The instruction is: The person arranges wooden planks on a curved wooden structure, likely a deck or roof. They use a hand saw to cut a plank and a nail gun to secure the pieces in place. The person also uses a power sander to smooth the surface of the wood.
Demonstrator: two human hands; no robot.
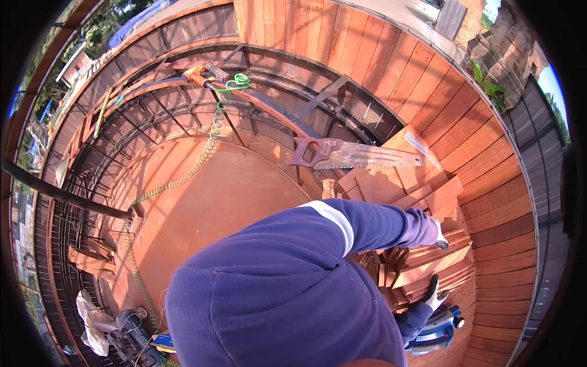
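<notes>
My arms, in dark blue sleeves, reach across to the right over a pile of reddish wooden boards [431,266]. My left hand [439,235], in a white glove with dark fingertips, rests at the pile's upper side, its fingers bunched on the edge of a board; the grip is partly hidden. Lower down, my right hand [435,295], gloved alike, lies against the near side of the pile with thumb and fingers apart. A blue and grey power tool [435,333] lies just below it. Above the pile lies a handsaw [361,158] with a reddish handle.
A curved plank wall [501,244] rises on the right. An orange nail gun [197,76] lies on the far curved rail, its green coiled hose [214,131] hanging down across the floor [226,177]. A dark post [67,194] juts in from the left. Machinery [134,330] stands lower left.
</notes>
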